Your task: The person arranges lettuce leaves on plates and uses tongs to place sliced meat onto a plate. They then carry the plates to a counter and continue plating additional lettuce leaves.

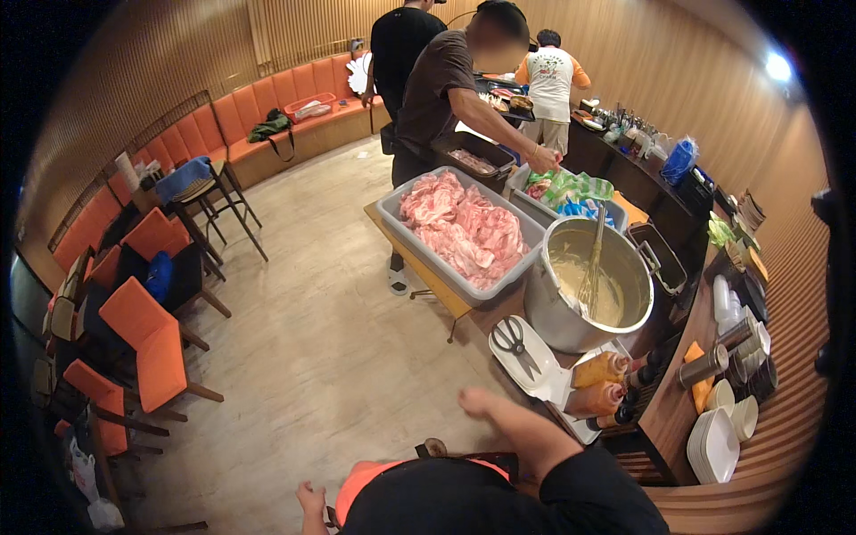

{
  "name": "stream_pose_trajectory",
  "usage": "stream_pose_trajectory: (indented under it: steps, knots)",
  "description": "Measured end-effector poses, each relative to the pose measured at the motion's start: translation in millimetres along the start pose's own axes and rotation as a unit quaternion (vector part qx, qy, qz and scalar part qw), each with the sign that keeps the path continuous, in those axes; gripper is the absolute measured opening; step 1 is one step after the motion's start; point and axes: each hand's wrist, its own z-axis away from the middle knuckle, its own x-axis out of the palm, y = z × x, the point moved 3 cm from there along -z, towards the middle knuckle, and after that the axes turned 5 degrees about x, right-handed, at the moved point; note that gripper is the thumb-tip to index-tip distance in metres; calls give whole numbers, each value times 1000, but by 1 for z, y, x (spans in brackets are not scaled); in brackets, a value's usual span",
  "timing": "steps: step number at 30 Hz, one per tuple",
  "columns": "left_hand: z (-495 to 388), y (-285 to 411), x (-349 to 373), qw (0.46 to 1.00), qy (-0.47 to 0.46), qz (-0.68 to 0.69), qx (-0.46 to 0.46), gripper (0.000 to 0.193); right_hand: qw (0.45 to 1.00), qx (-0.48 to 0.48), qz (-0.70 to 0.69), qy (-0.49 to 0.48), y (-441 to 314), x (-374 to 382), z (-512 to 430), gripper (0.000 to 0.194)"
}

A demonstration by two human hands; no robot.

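Note:
My left hand (311,497) hangs low at my left side over the floor, thumb apart from the fingers, holding nothing I can see. Loosely curled, my right hand (475,402) is in front of my body, with nothing visible in it. Closest to it is a white dish (528,351) on which black-handled scissors (518,344) lie. Behind the dish stands a large metal pot (542,301) of pale batter, with a wire whisk (593,267) leaning in it. Farther off, a grey plastic tub (468,294) holds a heap of thin-sliced raw meat (461,227).
Orange and red squeeze bottles (598,371) stand beside the dish. A co-worker (435,87) reaches into a second grey tub (518,190) with plastic bags. Stacked white plates (712,448) sit on the right counter (662,421). Orange chairs (154,348) line the left.

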Motion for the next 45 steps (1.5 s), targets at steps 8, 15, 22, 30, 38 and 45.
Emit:
stream_pose_trajectory:
  steps: [8, 15, 22, 30, 38, 45]
  knots:
    - [-155, 206, 29, 977, -139, 118, 110, 33, 976, -70, -154, 140, -107, -120, -149, 32]
    - [-287, 214, -25, 974, -200, 17, -105, 36, 956, 230, -174, -53, -24, -2, -142, 43]
    - [-443, 302, -60, 982, -187, -37, -4, 33, 838, 419, -348, 30, -16, 35, -107, 29]
    - [-473, 446, 59, 958, -275, 23, 73, 31, 906, 340, -253, -9, -42, -6, -187, 31]
    - [-509, 438, 46, 971, -235, 41, -24, 30, 966, 192, -168, -31, -112, -147, -312, 37]
    - [-517, 407, 33, 967, -248, -62, -7, 34, 958, 188, -216, 30, -145, -177, -361, 39]
